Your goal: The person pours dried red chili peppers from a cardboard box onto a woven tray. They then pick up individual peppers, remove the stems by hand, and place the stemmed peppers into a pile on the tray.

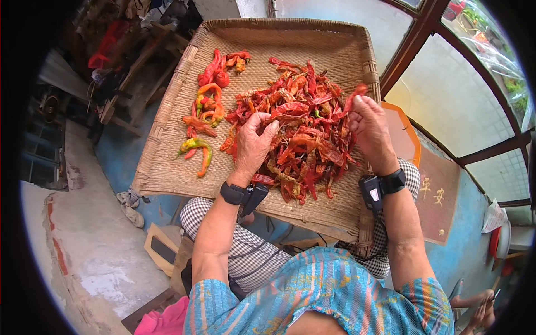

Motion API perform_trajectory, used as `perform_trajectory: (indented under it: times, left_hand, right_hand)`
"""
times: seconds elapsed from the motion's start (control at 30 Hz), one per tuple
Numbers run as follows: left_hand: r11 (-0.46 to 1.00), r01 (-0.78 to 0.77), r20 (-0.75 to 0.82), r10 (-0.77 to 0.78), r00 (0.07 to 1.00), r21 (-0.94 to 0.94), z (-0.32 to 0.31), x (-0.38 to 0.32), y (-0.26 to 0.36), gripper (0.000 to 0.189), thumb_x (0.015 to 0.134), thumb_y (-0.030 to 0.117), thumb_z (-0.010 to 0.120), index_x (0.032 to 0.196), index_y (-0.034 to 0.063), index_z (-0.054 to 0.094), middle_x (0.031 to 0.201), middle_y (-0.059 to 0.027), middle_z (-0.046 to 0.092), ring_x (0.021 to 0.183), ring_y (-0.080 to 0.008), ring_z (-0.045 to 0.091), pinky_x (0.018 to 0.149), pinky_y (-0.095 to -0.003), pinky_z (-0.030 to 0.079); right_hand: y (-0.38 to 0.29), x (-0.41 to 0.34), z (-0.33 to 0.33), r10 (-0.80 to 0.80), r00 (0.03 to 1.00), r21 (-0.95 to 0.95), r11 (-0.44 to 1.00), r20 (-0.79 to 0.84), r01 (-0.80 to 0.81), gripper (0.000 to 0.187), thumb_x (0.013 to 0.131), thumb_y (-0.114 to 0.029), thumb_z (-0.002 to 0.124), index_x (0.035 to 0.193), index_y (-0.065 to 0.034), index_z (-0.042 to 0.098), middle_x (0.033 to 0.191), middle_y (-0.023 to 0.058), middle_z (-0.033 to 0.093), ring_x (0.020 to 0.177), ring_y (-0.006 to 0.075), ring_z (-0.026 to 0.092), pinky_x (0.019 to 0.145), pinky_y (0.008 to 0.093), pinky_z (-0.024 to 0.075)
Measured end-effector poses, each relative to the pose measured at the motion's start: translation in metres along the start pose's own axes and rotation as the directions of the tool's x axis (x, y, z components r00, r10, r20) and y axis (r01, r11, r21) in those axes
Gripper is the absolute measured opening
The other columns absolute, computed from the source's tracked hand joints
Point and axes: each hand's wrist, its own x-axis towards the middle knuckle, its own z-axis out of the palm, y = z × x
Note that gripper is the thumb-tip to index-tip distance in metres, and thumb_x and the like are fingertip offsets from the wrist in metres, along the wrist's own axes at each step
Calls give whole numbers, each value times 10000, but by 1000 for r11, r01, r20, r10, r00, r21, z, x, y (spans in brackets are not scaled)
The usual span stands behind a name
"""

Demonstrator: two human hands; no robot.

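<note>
A large woven basket tray (167, 167) rests over my checkered knees. A heap of dried red chili peppers (310, 146) fills its middle and right. At the left side lies a smaller row of fresher, curled peppers, among them a green and orange one (197, 146). My left hand (255, 142) is at the heap's left edge, thumb and forefinger pinching a dried red pepper (289, 109). My right hand (370, 125), raised at the heap's right side, holds another red pepper (356, 94) between thumb and fingers.
Framed window panes (456, 92) stand at the right, beside an orange-rimmed item (408, 125) and a reddish mat (435, 192). Wooden pieces and clutter (138, 67) are at the upper left. Another person's hands (481, 310) show at the lower right. Pink cloth (163, 320) lies at the lower left.
</note>
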Motion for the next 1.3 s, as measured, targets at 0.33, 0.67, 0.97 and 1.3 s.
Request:
perform_trajectory:
  times: [0.33,0.67,0.97,1.3]
  left_hand:
    - [976,-173,-16,177,984,128,4,-2,4,252,950,249,686,1053,22,649,830,-74,691,747,-166,636,672,-321,491]
    - [848,-472,128,454,882,242,13,-11,17,188,861,53,731,1031,63,650,930,-90,679,821,-242,669,699,-357,534]
    - [890,-400,33,403,915,219,12,-8,7,153,880,30,714,1012,67,646,879,-72,683,763,-194,672,671,-313,539]
    - [980,-189,-32,188,982,-60,10,-2,-4,118,929,71,702,1042,63,667,856,-1,690,779,-77,637,675,-251,512]
  right_hand:
    - [-27,4,-38,-73,992,578,807,-107,122,301,1024,-371,557,948,-81,582,766,9,518,689,130,472,599,268,408]
    - [12,-24,35,-321,768,-666,382,554,641,284,909,-57,666,1191,-84,649,850,80,602,755,240,614,645,343,504]
    - [9,-16,20,-376,862,-640,579,341,505,60,921,-114,708,980,-106,701,819,26,598,711,160,587,605,296,502]
    - [-29,8,-44,-101,980,585,790,-172,184,250,1038,-262,560,1076,-17,593,758,-19,513,721,87,483,607,214,417]
